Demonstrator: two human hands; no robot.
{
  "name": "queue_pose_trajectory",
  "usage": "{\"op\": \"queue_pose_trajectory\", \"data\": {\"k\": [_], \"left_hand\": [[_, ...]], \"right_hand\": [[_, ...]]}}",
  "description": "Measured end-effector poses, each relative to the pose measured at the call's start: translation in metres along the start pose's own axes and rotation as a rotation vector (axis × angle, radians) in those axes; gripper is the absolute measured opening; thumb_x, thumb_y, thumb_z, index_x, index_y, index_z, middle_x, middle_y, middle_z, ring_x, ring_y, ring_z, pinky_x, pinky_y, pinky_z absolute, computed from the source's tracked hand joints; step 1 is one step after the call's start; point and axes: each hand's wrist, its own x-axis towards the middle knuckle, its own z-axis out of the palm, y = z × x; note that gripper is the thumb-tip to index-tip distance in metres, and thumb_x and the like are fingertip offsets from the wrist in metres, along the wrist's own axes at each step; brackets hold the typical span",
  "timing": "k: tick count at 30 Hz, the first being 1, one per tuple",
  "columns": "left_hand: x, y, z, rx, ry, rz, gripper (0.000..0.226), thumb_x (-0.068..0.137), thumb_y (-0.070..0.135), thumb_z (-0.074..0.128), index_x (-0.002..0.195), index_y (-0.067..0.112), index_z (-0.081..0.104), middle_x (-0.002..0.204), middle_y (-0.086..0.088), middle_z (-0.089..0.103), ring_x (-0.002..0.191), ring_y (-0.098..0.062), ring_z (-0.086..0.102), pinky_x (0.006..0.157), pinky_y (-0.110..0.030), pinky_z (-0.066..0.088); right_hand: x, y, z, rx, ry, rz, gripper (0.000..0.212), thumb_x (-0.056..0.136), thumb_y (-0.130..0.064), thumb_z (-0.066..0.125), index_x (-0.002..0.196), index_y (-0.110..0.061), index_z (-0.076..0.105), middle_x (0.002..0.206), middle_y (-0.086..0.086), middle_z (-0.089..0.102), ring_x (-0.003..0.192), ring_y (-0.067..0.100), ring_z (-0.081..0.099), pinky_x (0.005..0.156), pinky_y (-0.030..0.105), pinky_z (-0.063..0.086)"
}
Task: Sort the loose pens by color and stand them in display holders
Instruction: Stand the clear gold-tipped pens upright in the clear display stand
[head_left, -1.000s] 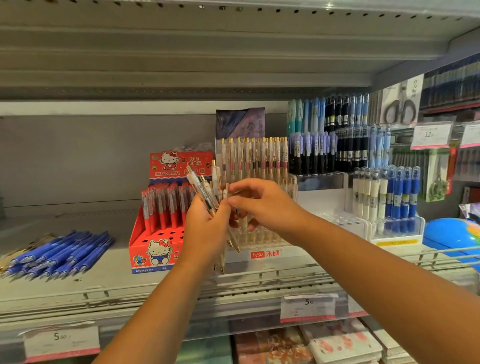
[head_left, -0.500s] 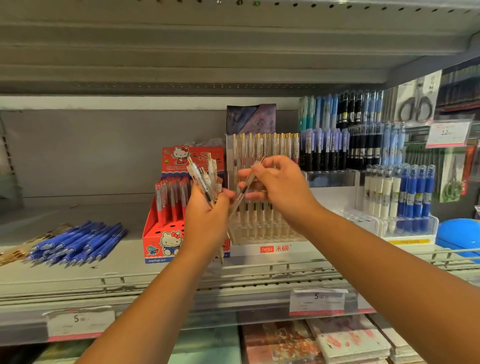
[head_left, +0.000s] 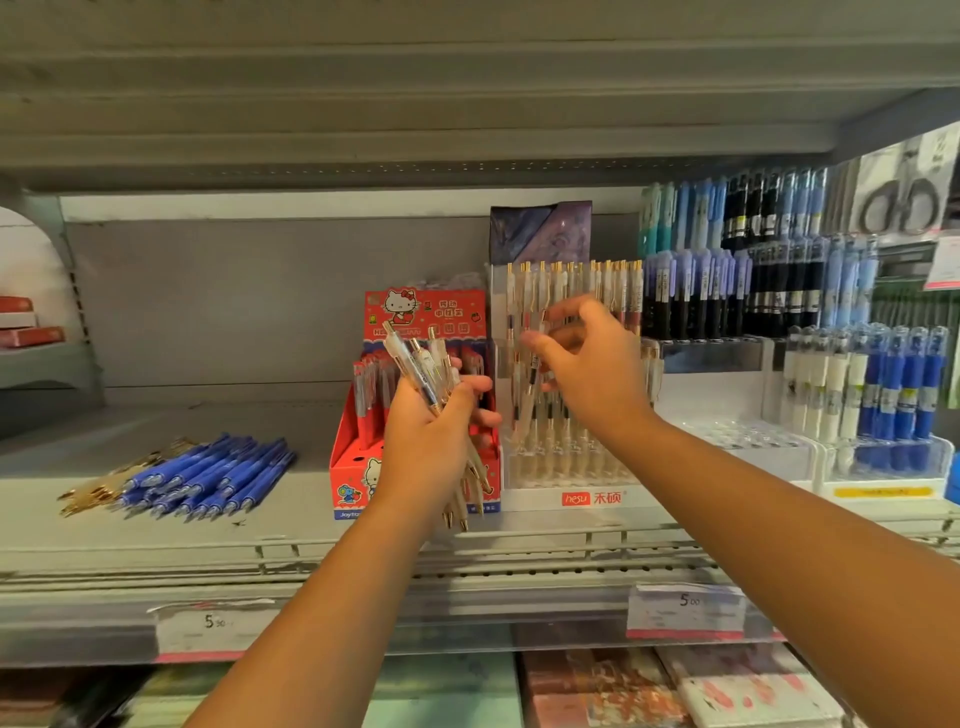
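Observation:
My left hand (head_left: 434, 431) grips a bundle of clear pens with gold tips (head_left: 423, 371), held in front of the red cartoon-cat pen box (head_left: 358, 457). My right hand (head_left: 587, 364) pinches one clear pen (head_left: 530, 395), held nearly upright over the clear tiered display holder (head_left: 571, 467), which has rows of clear gold-topped pens standing in it. A loose pile of blue pens (head_left: 208, 478) lies on the shelf at the left, with a few gold-coloured pens (head_left: 104, 483) beside it.
Racks of blue, black and lilac pens (head_left: 727, 291) fill the back right. A clear holder with white and blue pens (head_left: 878, 395) stands at the right. Price tags (head_left: 685, 610) hang on the shelf's front rail. Packaged goods lie on the shelf below.
My right hand has drawn one pen out of the bundle and carried it right and up to the clear holder. The left hand's bundle has stayed in front of the red box.

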Motion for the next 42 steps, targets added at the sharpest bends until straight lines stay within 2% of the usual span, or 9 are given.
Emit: {"op": "queue_pose_trajectory", "data": {"k": [6, 13, 22, 26, 28, 32, 36, 39, 42], "left_hand": [[0.001, -0.001, 0.0, 0.071, -0.008, 0.024, 0.011, 0.094, 0.019, 0.065, 0.105, 0.02, 0.063, 0.066, 0.005, 0.068, 0.056, -0.009, 0.062, 0.053, -0.021, 0.053], [0.0, 0.0, 0.0, 0.057, -0.023, 0.026, 0.013, 0.101, 0.022, 0.054, 0.105, 0.032, 0.062, 0.087, 0.005, 0.075, 0.065, -0.012, 0.069, 0.055, -0.022, 0.055], [0.002, -0.002, 0.0, 0.05, -0.043, 0.033, 0.023, 0.101, 0.023, 0.053, 0.124, 0.026, 0.046, 0.099, 0.012, 0.075, 0.071, -0.017, 0.072, 0.059, -0.026, 0.057], [0.002, -0.003, 0.001, 0.079, -0.072, 0.031, 0.018, 0.1, 0.021, 0.053, 0.117, 0.027, 0.051, 0.087, 0.002, 0.076, 0.074, -0.028, 0.072, 0.066, -0.042, 0.062], [0.001, -0.002, 0.002, 0.076, -0.077, 0.032, 0.013, 0.101, 0.019, 0.051, 0.112, 0.026, 0.055, 0.085, -0.001, 0.076, 0.074, -0.027, 0.072, 0.067, -0.041, 0.062], [0.001, -0.002, 0.004, 0.06, -0.077, 0.021, 0.011, 0.102, 0.015, 0.05, 0.11, 0.012, 0.058, 0.085, -0.004, 0.074, 0.068, -0.019, 0.07, 0.063, -0.037, 0.061], [0.0, -0.001, 0.005, 0.074, -0.131, 0.044, 0.016, 0.102, 0.017, 0.051, 0.112, 0.013, 0.062, 0.079, -0.006, 0.073, 0.065, -0.018, 0.068, 0.06, -0.033, 0.059], [-0.002, 0.0, 0.005, 0.085, -0.157, 0.058, 0.017, 0.102, 0.024, 0.052, 0.114, 0.018, 0.063, 0.074, -0.005, 0.073, 0.063, -0.016, 0.069, 0.058, -0.029, 0.058], [-0.003, 0.0, 0.005, 0.085, -0.179, 0.069, 0.018, 0.102, 0.023, 0.052, 0.116, 0.021, 0.062, 0.077, -0.005, 0.073, 0.066, -0.016, 0.069, 0.06, -0.028, 0.058]], "right_hand": [[-0.001, 0.009, 0.006, -0.156, -0.089, -0.022, 0.025, 0.081, -0.039, 0.077, 0.089, -0.024, 0.057, 0.076, -0.008, 0.064, 0.066, 0.01, 0.066, 0.063, 0.035, 0.059], [-0.001, 0.015, 0.009, -0.239, -0.2, -0.018, 0.022, 0.084, -0.04, 0.073, 0.095, -0.025, 0.061, 0.081, -0.007, 0.066, 0.069, 0.012, 0.068, 0.065, 0.04, 0.061], [-0.005, 0.02, 0.011, -0.32, -0.275, -0.014, 0.023, 0.084, -0.039, 0.073, 0.095, -0.026, 0.058, 0.074, -0.008, 0.067, 0.059, 0.003, 0.065, 0.065, 0.033, 0.06], [-0.007, 0.019, 0.007, -0.385, -0.248, -0.063, 0.028, 0.088, -0.04, 0.068, 0.107, -0.019, 0.066, 0.078, -0.01, 0.063, 0.071, 0.007, 0.062, 0.07, 0.036, 0.059], [-0.007, 0.016, 0.005, -0.388, -0.195, -0.089, 0.028, 0.091, -0.036, 0.066, 0.111, -0.017, 0.068, 0.075, -0.012, 0.059, 0.069, 0.002, 0.057, 0.066, 0.027, 0.054], [-0.009, -0.005, 0.001, -0.15, -0.151, 0.007, 0.018, 0.093, -0.029, 0.064, 0.108, -0.021, 0.067, 0.077, -0.011, 0.061, 0.069, 0.0, 0.056, 0.058, 0.009, 0.038], [-0.013, -0.024, -0.002, 0.23, -0.401, 0.169, 0.015, 0.091, -0.016, 0.065, 0.104, -0.02, 0.071, 0.087, 0.0, 0.071, 0.067, 0.012, 0.067, 0.052, 0.021, 0.051], [-0.015, -0.027, -0.003, 0.335, -0.525, 0.244, 0.017, 0.09, -0.012, 0.068, 0.107, -0.016, 0.07, 0.08, 0.004, 0.072, 0.06, 0.016, 0.065, 0.051, 0.02, 0.05], [-0.014, -0.023, -0.007, 0.388, -0.555, 0.28, 0.019, 0.087, -0.011, 0.071, 0.106, -0.014, 0.07, 0.081, 0.006, 0.072, 0.066, 0.021, 0.065, 0.055, 0.024, 0.052]]}}
